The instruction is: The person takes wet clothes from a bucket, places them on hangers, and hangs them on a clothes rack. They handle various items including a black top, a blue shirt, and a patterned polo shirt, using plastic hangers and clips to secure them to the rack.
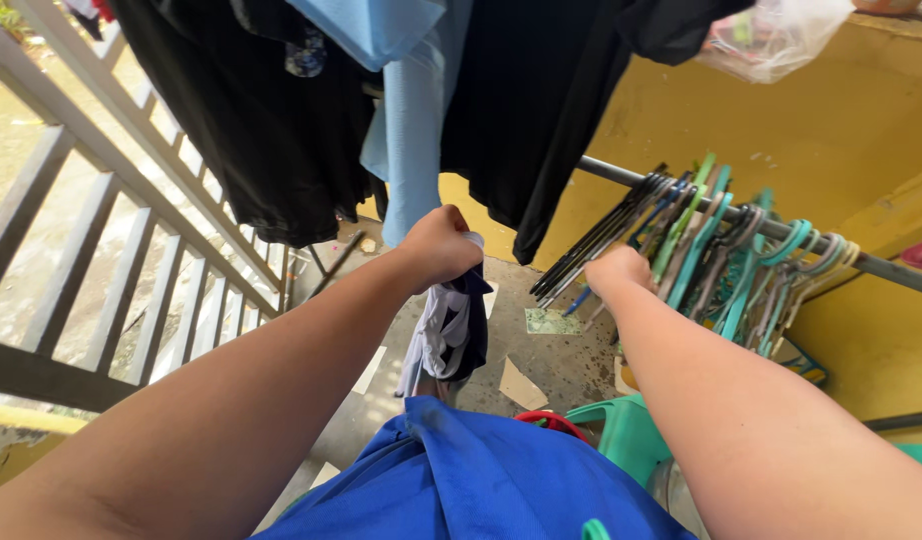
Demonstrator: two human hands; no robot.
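A blue cloth (481,480) lies bunched closest to the camera, at the bottom of the view, with a red rim (551,422) and a green plastic basket (621,430) showing just behind it. Above it both forearms reach forward. The left hand (439,247) is closed in a fist, its fingers curled tight around the top of a small garment (449,330) (white and dark navy), which hangs down from the grip over the concrete floor (541,365). The right hand (619,272) is up at a row of hangers (711,250); its fingers are curled in toward the dark ones at the near end of the row, though seen from behind I cannot tell whether they actually grip one. The hangers, black, green, teal and grey, are packed together on a metal rail (891,268) running in front of a yellow wall (781,130). Overhead hang black clothes (271,120) and a light blue garment (411,130). A grey railing (101,230) slants along the left, and a clear plastic bag (771,40) sits at the upper right.
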